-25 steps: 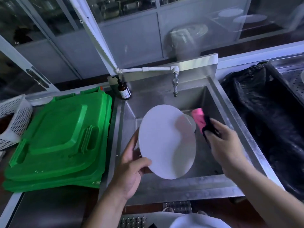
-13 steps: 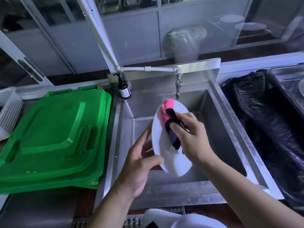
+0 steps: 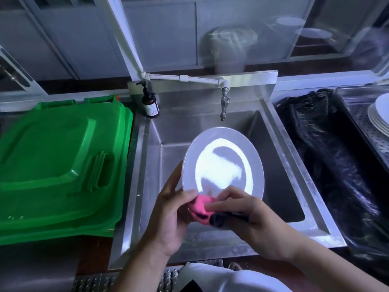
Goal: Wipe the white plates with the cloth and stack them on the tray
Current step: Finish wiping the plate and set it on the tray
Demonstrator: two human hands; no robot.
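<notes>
Head view, left to right. At 9 o'clock: green bin lid (image 3: 61, 165), flat beside the sink (image 3: 147, 186). Soap bottle (image 3: 149, 103) at 11 o'clock on the sink's back ledge, tap (image 3: 224, 104) at 12.

Dead centre, over the basin: white plate (image 3: 223, 163), tilted face-up toward the camera. Left hand (image 3: 170, 216) clamped on the plate's lower-left rim, thumb on the face, fingers behind. Right hand (image 3: 250, 220) curled tight round the pink-and-black cloth (image 3: 202, 209), pressing it against the rim at 6 o'clock, touching the left thumb.

For a clean wipe, probably best: firm hold on the left edge, cloth swept round the rim and then across the bright centre, plate turned bit by bit so no arc gets missed, back side done as well.

Basin below the plate: contents hidden. At 3 o'clock: bin lined with a black bag (image 3: 328, 165), nothing discernible inside. Far right, at 2 o'clock: perforated metal tray (image 3: 370, 135) holding a stack of white plates (image 3: 380, 116), partly cut off by the frame edge.
</notes>
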